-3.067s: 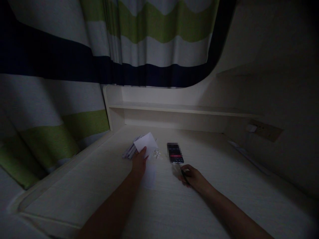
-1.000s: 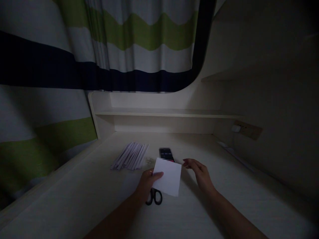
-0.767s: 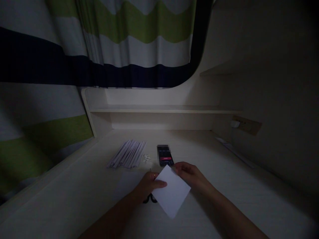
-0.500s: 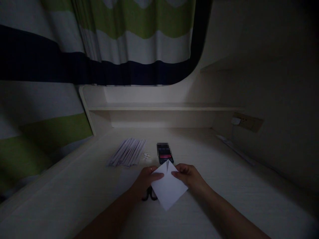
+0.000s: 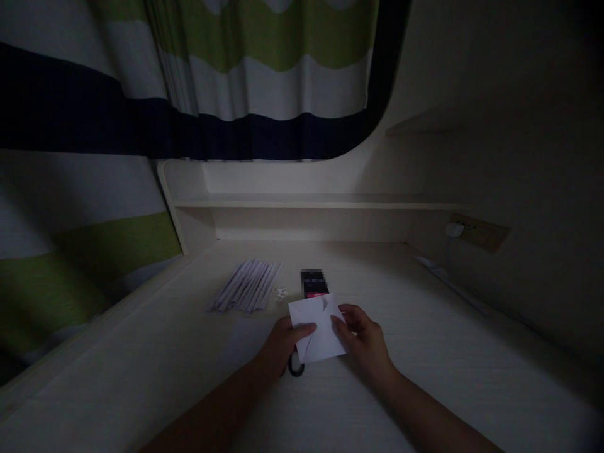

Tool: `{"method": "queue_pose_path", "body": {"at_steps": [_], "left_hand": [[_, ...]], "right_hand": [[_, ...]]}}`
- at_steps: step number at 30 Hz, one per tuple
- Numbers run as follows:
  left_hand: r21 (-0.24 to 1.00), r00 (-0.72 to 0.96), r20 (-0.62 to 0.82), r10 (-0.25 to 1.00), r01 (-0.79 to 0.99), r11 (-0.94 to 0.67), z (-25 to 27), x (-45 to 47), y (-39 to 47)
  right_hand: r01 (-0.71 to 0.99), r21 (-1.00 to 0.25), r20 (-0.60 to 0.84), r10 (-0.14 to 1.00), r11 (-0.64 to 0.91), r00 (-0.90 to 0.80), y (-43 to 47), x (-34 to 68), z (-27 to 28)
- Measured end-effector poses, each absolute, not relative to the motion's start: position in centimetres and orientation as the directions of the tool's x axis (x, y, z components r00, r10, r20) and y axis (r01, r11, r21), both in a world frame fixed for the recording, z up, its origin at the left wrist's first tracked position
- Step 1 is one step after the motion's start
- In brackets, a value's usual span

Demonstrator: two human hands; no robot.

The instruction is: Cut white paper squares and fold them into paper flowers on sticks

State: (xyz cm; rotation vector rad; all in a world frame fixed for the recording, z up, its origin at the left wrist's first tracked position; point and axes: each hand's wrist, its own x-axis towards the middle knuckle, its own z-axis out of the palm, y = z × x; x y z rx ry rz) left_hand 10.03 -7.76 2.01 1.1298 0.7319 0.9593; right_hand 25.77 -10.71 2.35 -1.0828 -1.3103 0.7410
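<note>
Paper (image 5: 324, 340), white and roughly square, is held between two hands over the desk (image 5: 425, 384), its top edge tipped slightly. Near its 12 o'clock edge is a small dark opening, a fold or a cut; which, I cannot tell. The left hand (image 5: 277, 347) is clamped on it from 9 o'clock, thumb lying on top, the other fingers hidden beneath. The right hand (image 5: 367, 340) pinches it at 3 o'clock, thumb on the face and fingers curled by the edge.

From the paper, scissors (image 5: 296, 372) lie at 7 o'clock, mostly covered; one black loop shows clearly. At 12 o'clock is the phone (image 5: 314, 283), its screen blurred, a red bar at its near end; the paper hides the lowest part. At about 10:30 is a small heap of white bits (image 5: 280, 294), and just beyond, at 10 o'clock, a row of pale strips (image 5: 245, 288) lies slanting side by side. A flat sheet (image 5: 241, 340) is at 9 o'clock, past the left hand. Farther out, a shelf (image 5: 321, 201) crosses at 12, a curtain (image 5: 268, 85) hangs above it, and a socket (image 5: 486, 234) sits at 2.
</note>
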Motion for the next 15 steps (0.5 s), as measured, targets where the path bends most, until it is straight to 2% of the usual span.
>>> {"method": "queue_pose_path", "body": {"at_steps": [2,4,9,15], "left_hand": [[0.962,0.403,-0.012,0.915,-0.245,0.121,2.0,9.8,-7.6],[0.964,0.393,-0.010,0.919,-0.240,0.113,2.1,9.7,-7.6],[0.968,0.397,-0.014,0.918,-0.223,0.112,2.8,9.5,-7.8],[0.984,0.340,-0.076,0.937,-0.125,0.126,3.9,9.2,-8.0]], "right_hand": [[0.342,-0.834,0.493,0.863,0.433,0.108,-11.2,26.0,2.4],[0.448,-0.721,0.603,0.797,0.529,0.029,-11.5,26.3,2.6],[0.486,-0.492,0.755,0.632,0.722,-0.174,-11.6,26.8,3.1],[0.483,-0.392,0.776,0.564,0.783,-0.284,-11.5,27.0,3.2]]}}
